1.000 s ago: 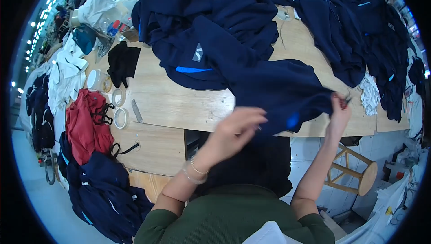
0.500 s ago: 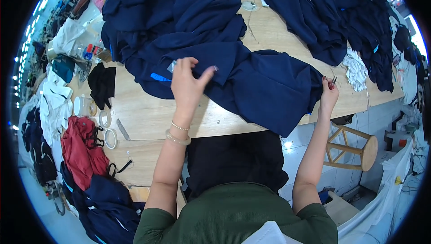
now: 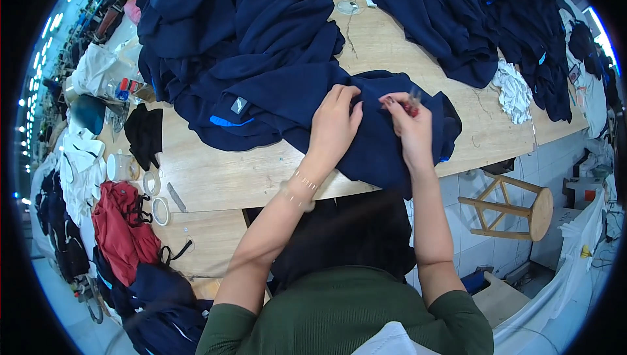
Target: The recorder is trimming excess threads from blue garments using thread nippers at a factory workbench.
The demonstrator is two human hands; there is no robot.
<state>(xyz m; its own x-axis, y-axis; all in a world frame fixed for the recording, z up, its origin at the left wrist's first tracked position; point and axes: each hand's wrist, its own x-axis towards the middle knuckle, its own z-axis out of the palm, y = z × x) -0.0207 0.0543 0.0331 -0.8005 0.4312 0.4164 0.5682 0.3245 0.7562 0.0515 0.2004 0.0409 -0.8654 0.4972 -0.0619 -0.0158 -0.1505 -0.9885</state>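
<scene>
At a wooden table (image 3: 208, 169), touching blue cloth (image 3: 373, 149) with half-curled left hand (image 3: 333, 121), holding blurry tool (image 3: 415, 98) in closed right hand (image 3: 417, 134).

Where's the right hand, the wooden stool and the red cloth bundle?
Right hand (image 3: 416, 131): head view, middle of the hand.
Wooden stool (image 3: 541, 214): head view, round seat.
Red cloth bundle (image 3: 123, 234): head view, its middle.

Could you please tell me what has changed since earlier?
The right hand has let go of the right edge of the navy fabric garment and moved left over it, a small dark tool still in its grasp. The left hand has moved right, away from the grey rectangular patch. The round-seated wooden stool and crumpled white cloth stayed put.
</scene>
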